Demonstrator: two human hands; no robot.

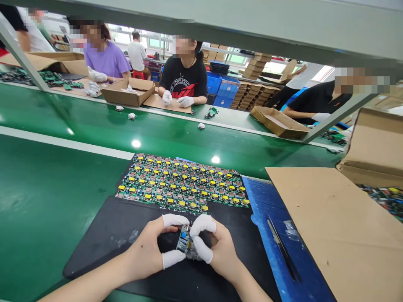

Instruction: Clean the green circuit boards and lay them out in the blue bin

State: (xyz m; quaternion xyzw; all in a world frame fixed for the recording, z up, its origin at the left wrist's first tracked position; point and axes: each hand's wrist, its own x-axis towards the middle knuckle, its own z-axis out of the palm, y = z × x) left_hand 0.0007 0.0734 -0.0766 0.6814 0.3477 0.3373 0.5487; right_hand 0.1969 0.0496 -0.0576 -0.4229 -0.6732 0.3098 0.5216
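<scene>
My left hand, with white finger cots on its thumb and a finger, grips a small circuit board by its ends. The board is tilted, and blue and yellow parts show on it. My right hand, also in finger cots, pinches at the board's right side; a greyish piece shows under its fingertips, too small to make out. Both hands are over a black mat. Just beyond them, rows of circuit boards with yellow parts lie close together on the mat.
Tweezers lie on a blue surface to the right, beside a cardboard sheet. A carton of boards stands far right. Across the green conveyor, persons in gloves sit near open boxes. A metal beam crosses above.
</scene>
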